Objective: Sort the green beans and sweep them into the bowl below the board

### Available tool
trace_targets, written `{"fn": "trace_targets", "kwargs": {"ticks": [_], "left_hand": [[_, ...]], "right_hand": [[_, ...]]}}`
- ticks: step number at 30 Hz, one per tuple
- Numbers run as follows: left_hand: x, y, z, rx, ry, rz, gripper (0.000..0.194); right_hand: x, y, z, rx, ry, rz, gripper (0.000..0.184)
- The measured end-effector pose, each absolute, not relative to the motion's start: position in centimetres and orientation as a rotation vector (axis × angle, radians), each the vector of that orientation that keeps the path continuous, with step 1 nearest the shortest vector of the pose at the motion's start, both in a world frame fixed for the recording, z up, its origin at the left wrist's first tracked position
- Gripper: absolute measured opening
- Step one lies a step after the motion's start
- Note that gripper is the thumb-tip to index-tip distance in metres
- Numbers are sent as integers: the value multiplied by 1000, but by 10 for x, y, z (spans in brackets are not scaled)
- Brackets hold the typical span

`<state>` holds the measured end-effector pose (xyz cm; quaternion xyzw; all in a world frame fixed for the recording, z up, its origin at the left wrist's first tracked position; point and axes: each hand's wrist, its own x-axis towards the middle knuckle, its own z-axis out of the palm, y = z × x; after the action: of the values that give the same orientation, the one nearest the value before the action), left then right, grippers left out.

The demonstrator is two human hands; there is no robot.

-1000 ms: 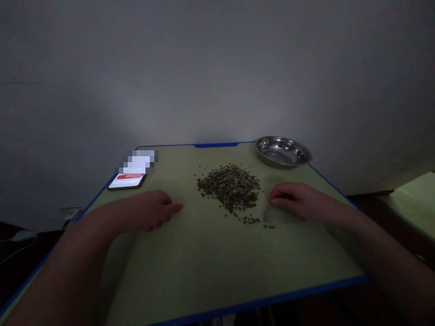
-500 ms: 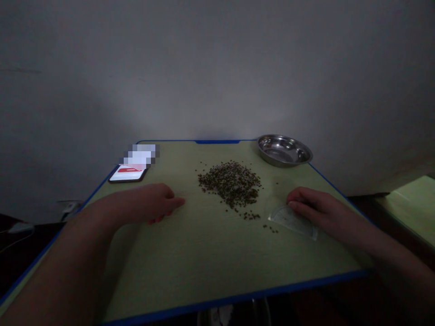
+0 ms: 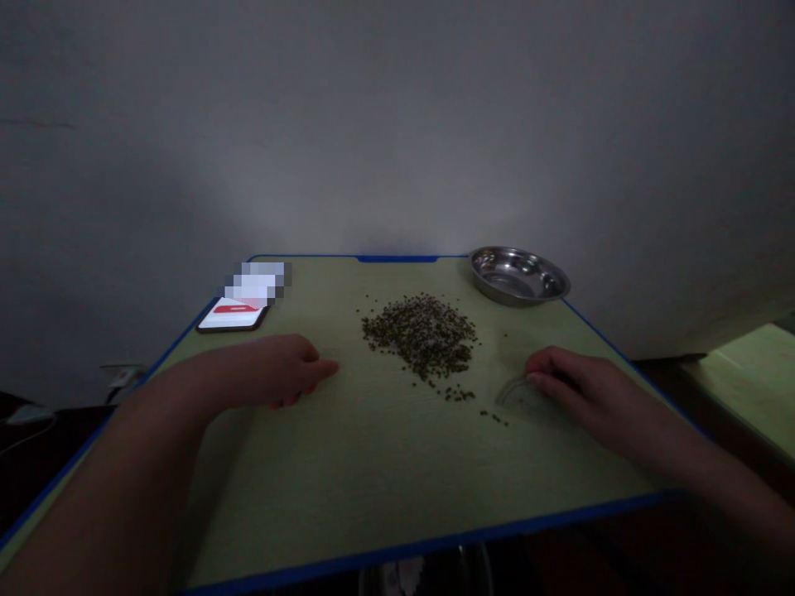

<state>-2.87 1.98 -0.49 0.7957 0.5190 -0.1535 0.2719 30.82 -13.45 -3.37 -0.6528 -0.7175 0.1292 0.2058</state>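
Observation:
A pile of small dark green beans point(image 3: 422, 333) lies on a pale green table point(image 3: 373, 463) with a blue edge. A few loose beans point(image 3: 493, 416) trail off to its lower right. My right hand point(image 3: 575, 389) rests on the table to the right of the pile, fingers curled down onto a clear plastic protractor point(image 3: 522, 395) that lies flat. My left hand point(image 3: 282, 372) rests on the table to the left of the pile, fingers loosely curled with one pointing toward the beans; nothing is in it.
A steel bowl point(image 3: 518, 275) stands at the table's far right corner. A phone point(image 3: 232, 316) with a lit screen lies at the far left. A wall rises just behind the table. Another pale green surface point(image 3: 751, 372) shows at the right.
My right hand slid the protractor to the right, away from the pile, leaving a few beans behind. The protractor tilted up briefly and now lies flat. My left hand stayed put.

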Motion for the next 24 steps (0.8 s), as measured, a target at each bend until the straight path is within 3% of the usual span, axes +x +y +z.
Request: {"fn": "trace_targets", "kwargs": {"ticks": [24], "left_hand": [[-30,21,-7,2140,1378,-419,50]], "right_hand": [[301,-129,-40,-1818,-2040,314,20]]}}
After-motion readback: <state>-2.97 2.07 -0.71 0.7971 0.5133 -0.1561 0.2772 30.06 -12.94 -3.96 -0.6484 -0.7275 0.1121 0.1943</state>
